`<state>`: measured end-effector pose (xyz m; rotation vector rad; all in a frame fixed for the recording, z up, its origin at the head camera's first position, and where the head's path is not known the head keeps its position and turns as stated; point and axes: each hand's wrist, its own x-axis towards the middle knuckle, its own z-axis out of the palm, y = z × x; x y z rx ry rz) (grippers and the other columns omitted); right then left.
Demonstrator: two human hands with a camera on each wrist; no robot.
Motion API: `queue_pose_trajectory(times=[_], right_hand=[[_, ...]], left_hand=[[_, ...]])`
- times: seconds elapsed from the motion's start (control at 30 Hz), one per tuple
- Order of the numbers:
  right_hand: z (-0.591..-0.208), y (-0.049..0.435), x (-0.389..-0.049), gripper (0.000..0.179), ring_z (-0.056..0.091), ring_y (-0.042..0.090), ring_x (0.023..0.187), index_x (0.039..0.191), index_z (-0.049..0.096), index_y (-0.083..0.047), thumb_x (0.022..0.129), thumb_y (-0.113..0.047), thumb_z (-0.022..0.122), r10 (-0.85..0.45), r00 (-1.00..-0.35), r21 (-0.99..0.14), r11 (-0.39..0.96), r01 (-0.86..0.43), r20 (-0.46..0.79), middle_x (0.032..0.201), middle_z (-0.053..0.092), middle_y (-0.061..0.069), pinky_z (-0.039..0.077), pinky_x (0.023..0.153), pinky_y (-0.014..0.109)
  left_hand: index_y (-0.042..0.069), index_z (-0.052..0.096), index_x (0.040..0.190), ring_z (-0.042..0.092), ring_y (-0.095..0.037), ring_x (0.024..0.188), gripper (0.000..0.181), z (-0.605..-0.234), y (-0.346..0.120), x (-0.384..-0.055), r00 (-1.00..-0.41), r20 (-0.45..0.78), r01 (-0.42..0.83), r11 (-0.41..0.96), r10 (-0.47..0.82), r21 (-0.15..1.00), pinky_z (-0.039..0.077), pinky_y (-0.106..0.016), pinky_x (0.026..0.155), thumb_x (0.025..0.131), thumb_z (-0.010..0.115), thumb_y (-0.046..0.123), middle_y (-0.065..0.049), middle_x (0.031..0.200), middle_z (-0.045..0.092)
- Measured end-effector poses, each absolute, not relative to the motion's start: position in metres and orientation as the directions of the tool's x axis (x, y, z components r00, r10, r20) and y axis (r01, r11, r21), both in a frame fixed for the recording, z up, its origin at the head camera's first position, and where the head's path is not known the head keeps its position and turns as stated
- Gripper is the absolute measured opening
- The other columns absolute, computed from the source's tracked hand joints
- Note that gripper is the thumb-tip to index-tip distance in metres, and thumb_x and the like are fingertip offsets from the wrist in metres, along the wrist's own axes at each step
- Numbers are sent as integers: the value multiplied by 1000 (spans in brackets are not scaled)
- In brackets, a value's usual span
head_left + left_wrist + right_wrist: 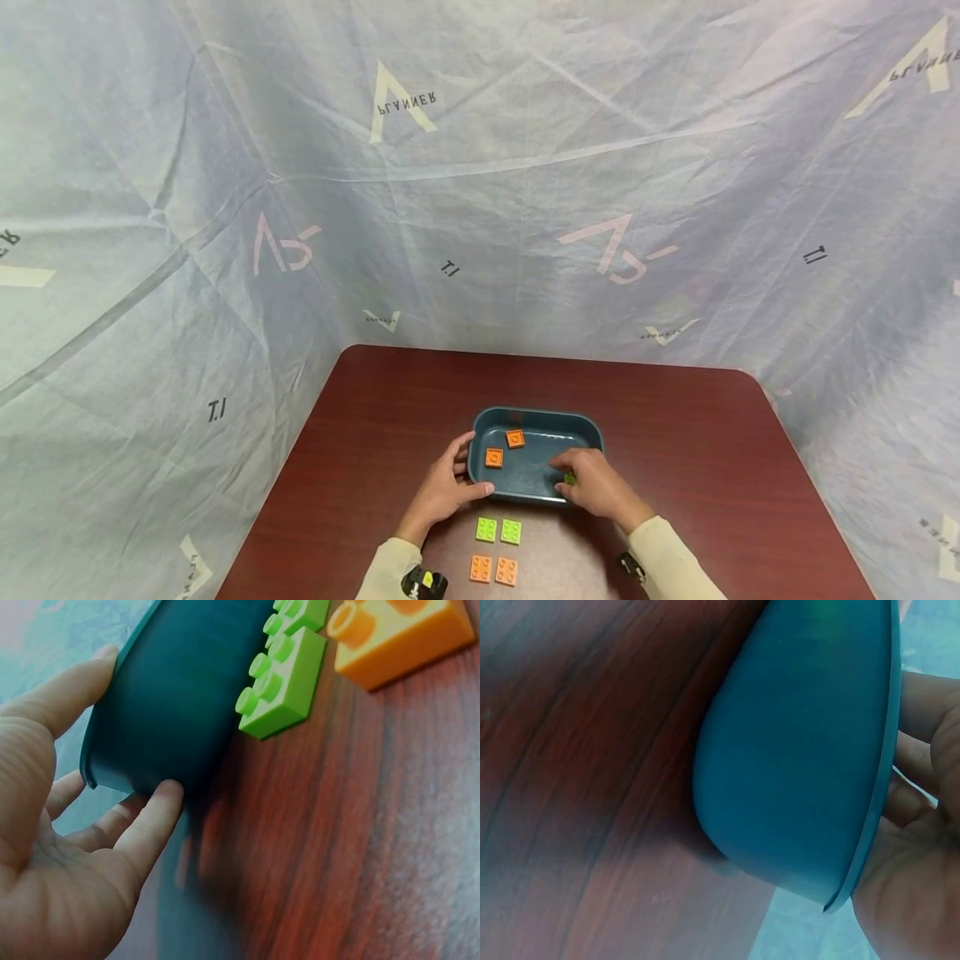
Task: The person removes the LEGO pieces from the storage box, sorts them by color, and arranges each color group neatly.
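A dark blue-green plastic tray (532, 479) sits on the table. My left hand (441, 492) grips its left end, thumb on the front rim and fingers along the side; the left wrist view shows the fingertips against the tray's outer wall (176, 697). Over the right part of the tray, my right hand (596, 483) reaches in and pinches a lime green toy brick (571, 478), mostly hidden by the fingers. In the right wrist view the tray wall (795, 765) covers the fingertips. Two orange bricks, one nearer (493, 458) and one farther (515, 438), lie inside the tray at left.
In front of the tray are two lime green bricks (486, 530) side by side, studs up. Two orange bricks (481, 568) form a row closer to me. The reddish-brown wooden table (675, 417) is surrounded by hanging pale printed sheets (487, 208).
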<state>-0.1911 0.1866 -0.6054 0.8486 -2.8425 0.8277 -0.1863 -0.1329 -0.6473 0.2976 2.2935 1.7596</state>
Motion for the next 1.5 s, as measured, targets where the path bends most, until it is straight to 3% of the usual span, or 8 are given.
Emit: queue_pose_trajectory(times=[0.4, 0.67, 1.1, 1.37, 1.5], right_hand=[[-603, 190, -200, 29, 73, 15, 86, 106, 82, -2, 79, -4, 90, -530, -844, -465, 730, -501, 76, 100, 80, 5, 61, 74, 34], [-601, 188, -203, 28, 70, 13, 83, 104, 82, -1, 77, 0, 88, -508, -857, -449, 747, -490, 91, 97, 79, 6, 60, 73, 35], [-602, 180, -203, 30, 73, 25, 88, 97, 82, -2, 73, 15, 78, -491, -870, -384, 796, -468, 41, 94, 79, 10, 62, 73, 41], [-607, 175, -205, 31, 72, 20, 84, 94, 83, -5, 74, 16, 74, -440, -898, -349, 843, -409, -11, 92, 79, 6, 61, 71, 39], [-610, 174, -205, 30, 65, 15, 74, 88, 82, -8, 74, 18, 73, -425, -905, -339, 852, -399, 0, 85, 77, 4, 55, 63, 35]], left_hand=[[25, 34, 167, 65, -33, 125, 100, -648, -132, -186, -950, -60, 19, 248, 306, 968, 58, -45, 98, 85, 91, 35, -16, 150, 55], [25, 35, 166, 65, -33, 125, 100, -648, -133, -186, -953, -55, 21, 246, 297, 969, 58, -47, 99, 85, 92, 35, -16, 149, 56], [25, 34, 166, 66, -32, 125, 100, -646, -133, -186, -955, -52, 22, 246, 292, 969, 59, -46, 98, 85, 92, 36, -17, 150, 56], [24, 34, 167, 65, -32, 125, 101, -646, -134, -184, -953, -53, 18, 232, 298, 973, 58, -46, 99, 85, 92, 35, -18, 150, 55], [24, 34, 167, 66, -32, 125, 100, -648, -132, -185, -953, -57, 18, 243, 297, 970, 58, -48, 99, 85, 91, 34, -17, 150, 56]])
